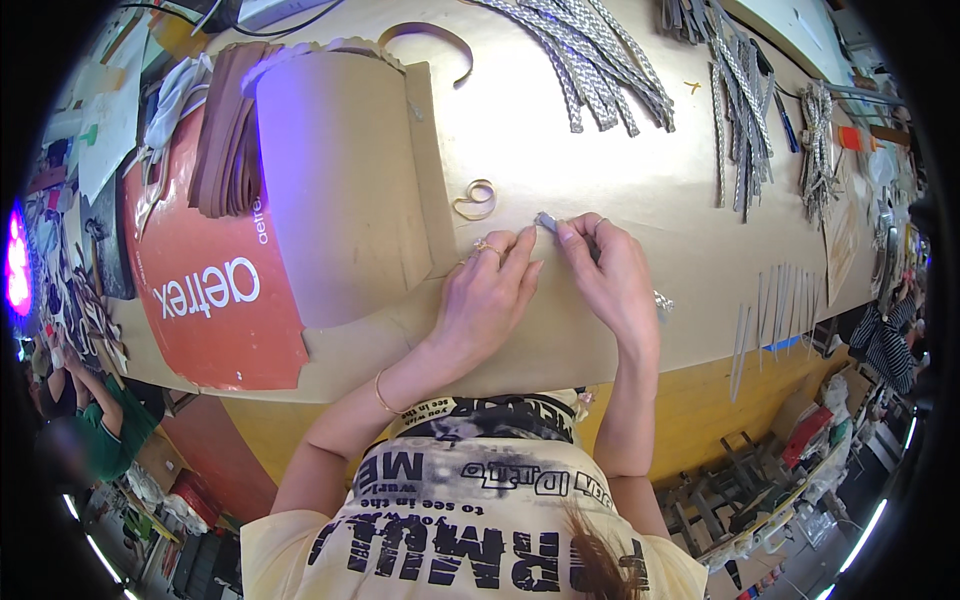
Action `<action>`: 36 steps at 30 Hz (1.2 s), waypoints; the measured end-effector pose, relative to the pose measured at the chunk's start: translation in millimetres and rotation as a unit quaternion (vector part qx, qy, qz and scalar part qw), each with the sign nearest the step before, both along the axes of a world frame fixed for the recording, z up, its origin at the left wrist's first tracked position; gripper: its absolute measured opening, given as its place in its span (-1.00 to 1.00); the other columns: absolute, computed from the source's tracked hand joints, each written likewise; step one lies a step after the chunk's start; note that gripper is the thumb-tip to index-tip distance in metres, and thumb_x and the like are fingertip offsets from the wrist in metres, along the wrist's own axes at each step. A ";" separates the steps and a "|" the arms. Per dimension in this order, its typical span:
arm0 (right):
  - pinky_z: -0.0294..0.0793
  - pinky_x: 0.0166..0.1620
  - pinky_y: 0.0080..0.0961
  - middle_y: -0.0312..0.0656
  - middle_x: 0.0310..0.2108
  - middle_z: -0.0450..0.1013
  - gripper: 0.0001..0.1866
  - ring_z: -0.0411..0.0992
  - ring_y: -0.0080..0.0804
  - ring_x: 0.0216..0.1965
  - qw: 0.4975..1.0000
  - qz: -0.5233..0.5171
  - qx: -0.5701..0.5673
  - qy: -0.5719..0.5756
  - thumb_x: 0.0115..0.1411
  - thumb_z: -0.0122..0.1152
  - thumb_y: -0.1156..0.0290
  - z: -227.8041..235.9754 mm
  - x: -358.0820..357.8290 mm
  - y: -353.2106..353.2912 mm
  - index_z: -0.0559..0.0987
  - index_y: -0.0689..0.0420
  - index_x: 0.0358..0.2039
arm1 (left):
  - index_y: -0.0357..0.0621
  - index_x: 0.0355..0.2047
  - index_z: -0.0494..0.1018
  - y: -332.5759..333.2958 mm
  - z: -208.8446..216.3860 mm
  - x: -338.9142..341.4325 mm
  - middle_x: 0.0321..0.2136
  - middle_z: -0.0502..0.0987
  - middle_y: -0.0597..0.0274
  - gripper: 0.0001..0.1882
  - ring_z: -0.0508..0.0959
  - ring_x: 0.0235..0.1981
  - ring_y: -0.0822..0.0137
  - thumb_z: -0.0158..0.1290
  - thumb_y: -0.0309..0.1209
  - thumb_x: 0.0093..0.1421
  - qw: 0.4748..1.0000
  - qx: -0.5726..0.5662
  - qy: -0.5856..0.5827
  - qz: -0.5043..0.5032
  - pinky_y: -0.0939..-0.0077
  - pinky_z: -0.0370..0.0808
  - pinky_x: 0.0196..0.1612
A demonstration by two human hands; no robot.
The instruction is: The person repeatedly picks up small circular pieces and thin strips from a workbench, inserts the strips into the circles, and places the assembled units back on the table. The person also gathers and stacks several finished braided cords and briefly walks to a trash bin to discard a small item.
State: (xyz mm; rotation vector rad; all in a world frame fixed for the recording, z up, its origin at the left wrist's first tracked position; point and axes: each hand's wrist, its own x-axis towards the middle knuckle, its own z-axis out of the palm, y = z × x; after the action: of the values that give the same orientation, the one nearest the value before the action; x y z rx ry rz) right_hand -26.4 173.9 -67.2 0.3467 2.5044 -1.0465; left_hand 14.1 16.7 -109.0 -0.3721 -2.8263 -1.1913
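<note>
Over the tan table both my hands meet, fingertips close together. My right hand (612,280) pinches a narrow grey strip (546,221) between thumb and fingers, and its end sticks out past the fingertips. A silvery braided end (662,301) shows beside the right wrist; whether it belongs to the same strip is hidden. My left hand (488,295) has its thumb and fingers drawn together just beside the strip; what they hold, if anything, is too small to make out. A coiled tan band (475,200) lies just beyond the left fingers.
Left of my hands stands a curved brown cardboard piece (340,190), beside brown strips (225,130) and an orange-red board (215,290). Silver-grey braided straps (590,60) lie at the back, with more bundles (745,120) at right. Thin metal rods (765,310) lie near the right edge.
</note>
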 end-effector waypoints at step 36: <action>0.34 -0.47 -0.34 -0.14 -0.73 0.41 -0.71 0.35 -0.29 -0.68 0.994 -0.100 0.036 -0.037 0.23 0.20 0.19 8.3 29.9 35.4 0.62 0.18 -0.42 | -0.32 0.15 0.36 9.7 10.7 -10.7 -0.24 0.43 0.13 -0.46 0.58 -0.35 0.27 0.04 -0.52 0.11 0.971 -0.217 -0.030 -0.094 0.46 0.58 -0.41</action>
State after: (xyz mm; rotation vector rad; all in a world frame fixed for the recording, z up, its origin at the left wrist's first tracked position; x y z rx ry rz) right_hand 3.5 209.3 -58.8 0.6583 2.4843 -1.0000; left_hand 3.4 26.5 -98.2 -0.6448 -3.1495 -0.5965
